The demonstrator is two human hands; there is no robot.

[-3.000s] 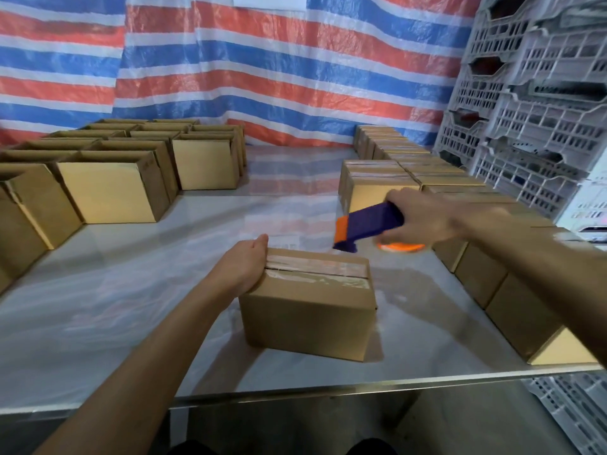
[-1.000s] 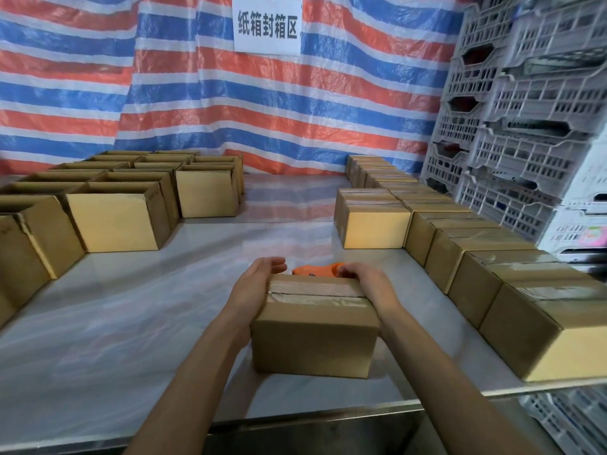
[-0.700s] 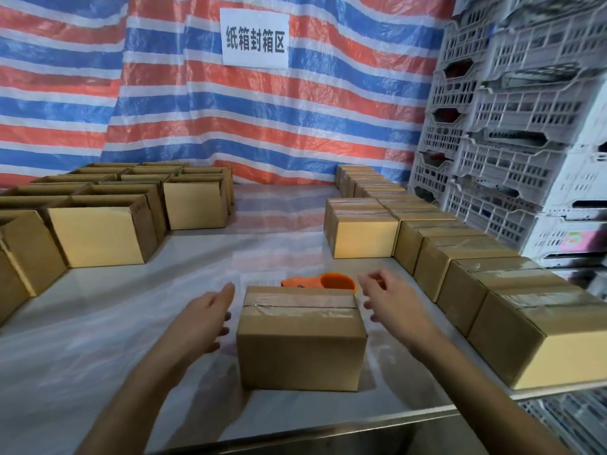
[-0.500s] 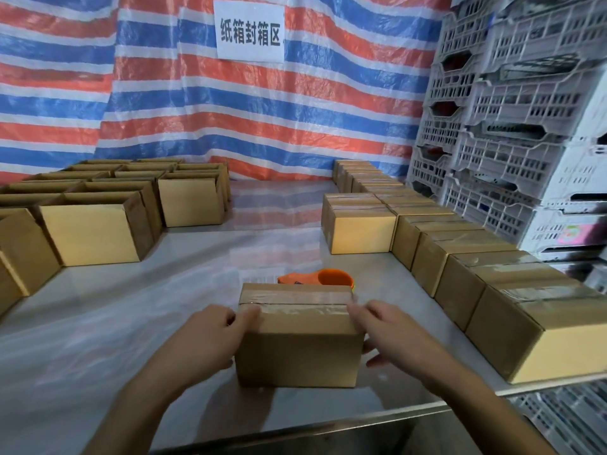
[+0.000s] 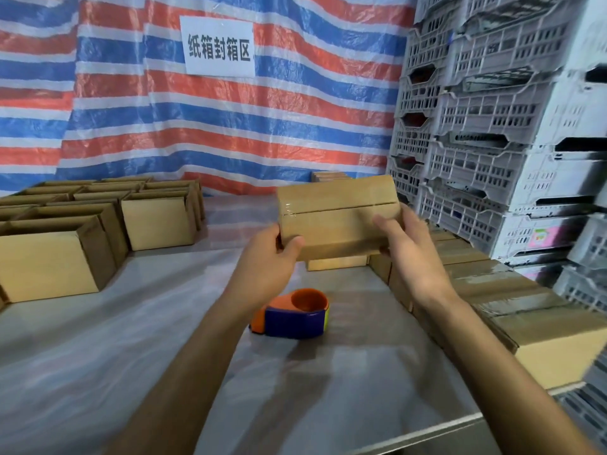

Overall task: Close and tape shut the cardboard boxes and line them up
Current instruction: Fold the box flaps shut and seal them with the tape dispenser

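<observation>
A taped cardboard box (image 5: pixel 338 215) is up in the air over the table, its taped seam turned toward me. My left hand (image 5: pixel 267 267) grips its lower left corner, and my right hand (image 5: pixel 405 251) grips its right end. The orange and blue tape dispenser (image 5: pixel 294 315) lies on the table below the box, between my forearms. A row of taped boxes (image 5: pixel 512 310) runs along the right edge of the table, partly hidden behind the held box and my right arm.
Open, untaped boxes (image 5: pixel 49 261) stand in rows on the left of the plastic-covered table (image 5: pixel 98 356). Grey plastic crates (image 5: pixel 492 126) are stacked high at the right. A striped tarp with a white sign (image 5: pixel 218 49) hangs behind. The metal table edge (image 5: pixel 427 435) runs at front right.
Both hands took hold of the taped box and lifted it off the table, tipping its top toward me. The tape dispenser, put down earlier, now shows fully on the table.
</observation>
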